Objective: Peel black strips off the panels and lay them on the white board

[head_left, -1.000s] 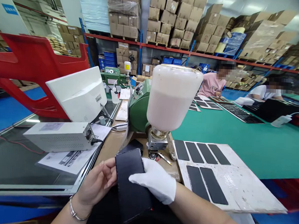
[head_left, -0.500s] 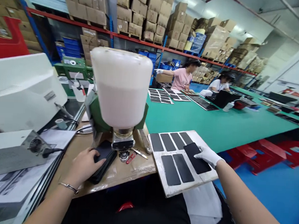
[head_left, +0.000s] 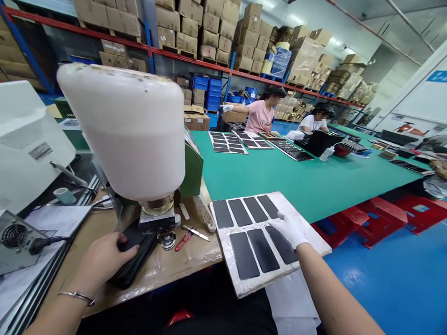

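My left hand (head_left: 100, 261), with a metal bangle at the wrist, is curled over a stack of black panels (head_left: 132, 257) on the tan workbench (head_left: 189, 255). My right hand (head_left: 289, 230), in a white glove, presses on a black panel (head_left: 281, 245) lying at the lower right of a scuffed white board (head_left: 222, 252). Several other black panels (head_left: 244, 255) lie on that board in two rows. A white bottle of milky liquid (head_left: 124, 132) stands on a green machine (head_left: 192, 171), just beyond my left hand.
Red-handled snips (head_left: 183, 241) and a metal tool (head_left: 195, 232) lie on the bench. A white monitor (head_left: 19, 137) and a grey power unit (head_left: 6, 241) stand at left. Two co-workers (head_left: 261, 114) sit at a long green table (head_left: 301, 181). Red stools stand at right.
The view has swung right. The black panel from my right hand now lies flat on the board under the glove. My left hand stays on the stack.
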Demonstrator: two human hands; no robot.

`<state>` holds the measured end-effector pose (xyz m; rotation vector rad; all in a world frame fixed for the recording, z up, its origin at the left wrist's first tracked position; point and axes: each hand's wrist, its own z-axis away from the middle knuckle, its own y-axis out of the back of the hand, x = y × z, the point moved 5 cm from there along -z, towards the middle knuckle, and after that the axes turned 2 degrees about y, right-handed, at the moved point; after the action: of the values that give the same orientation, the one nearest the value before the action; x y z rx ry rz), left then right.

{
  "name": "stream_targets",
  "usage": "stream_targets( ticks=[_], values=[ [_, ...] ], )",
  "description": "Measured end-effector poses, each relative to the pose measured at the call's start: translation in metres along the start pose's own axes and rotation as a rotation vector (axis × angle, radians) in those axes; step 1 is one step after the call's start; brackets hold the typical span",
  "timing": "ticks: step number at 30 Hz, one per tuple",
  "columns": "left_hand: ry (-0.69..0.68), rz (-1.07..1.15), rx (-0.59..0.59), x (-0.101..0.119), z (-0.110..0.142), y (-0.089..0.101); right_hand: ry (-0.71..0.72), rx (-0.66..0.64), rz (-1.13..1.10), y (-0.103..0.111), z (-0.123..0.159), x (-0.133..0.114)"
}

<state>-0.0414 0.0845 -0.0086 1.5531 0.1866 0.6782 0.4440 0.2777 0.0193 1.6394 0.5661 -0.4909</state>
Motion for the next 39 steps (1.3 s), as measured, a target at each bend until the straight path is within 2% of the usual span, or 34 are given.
stream_targets(
  ticks=[4,9,12,15,18,21,23,25,26,28,30,31,32,34,39],
  values=[
    [-0.014,0.044,0.110,-0.003,0.014,0.014,0.105,-0.179,-0.043,-0.038,0.013,-0.035],
    [0.000,0.111,0.192,-0.014,0.028,0.028,0.299,-0.396,-0.113,-0.089,0.053,-0.098],
    [0.016,0.155,0.161,-0.014,0.028,0.030,0.420,-0.486,-0.134,-0.109,0.084,-0.139],
    [-0.012,0.194,0.114,-0.006,0.024,0.027,0.496,-0.545,-0.133,-0.123,0.111,-0.169],
    [-0.034,0.222,0.117,-0.002,0.022,0.026,0.529,-0.605,-0.103,-0.132,0.130,-0.184],
    [-0.021,0.251,0.142,-0.008,0.028,0.031,0.528,-0.666,-0.110,-0.136,0.142,-0.188],
    [0.022,0.419,0.138,-0.015,0.039,0.035,0.495,-0.734,-0.194,-0.136,0.149,-0.189],
    [0.061,0.766,0.030,-0.017,0.058,0.034,0.435,-0.820,-0.323,-0.135,0.157,-0.191],
    [0.070,0.969,-0.079,-0.014,0.071,0.030,0.415,-0.839,-0.386,-0.133,0.161,-0.193],
    [0.066,1.313,-0.369,0.003,0.101,0.017,0.439,-0.783,-0.474,-0.126,0.166,-0.201],
    [0.040,1.509,-0.697,0.028,0.133,0.001,0.564,-0.709,-0.506,-0.119,0.173,-0.211],
    [0.041,1.584,-0.790,0.039,0.146,-0.007,0.647,-0.711,-0.505,-0.117,0.178,-0.216],
    [0.059,1.645,-0.849,0.047,0.156,-0.014,0.728,-0.742,-0.495,-0.117,0.184,-0.222],
    [0.120,1.755,-0.885,0.056,0.167,-0.028,0.846,-0.828,-0.455,-0.118,0.195,-0.229],
    [0.205,1.823,-0.907,0.058,0.172,-0.040,0.960,-0.890,-0.426,-0.107,0.198,-0.235]
  ],
)
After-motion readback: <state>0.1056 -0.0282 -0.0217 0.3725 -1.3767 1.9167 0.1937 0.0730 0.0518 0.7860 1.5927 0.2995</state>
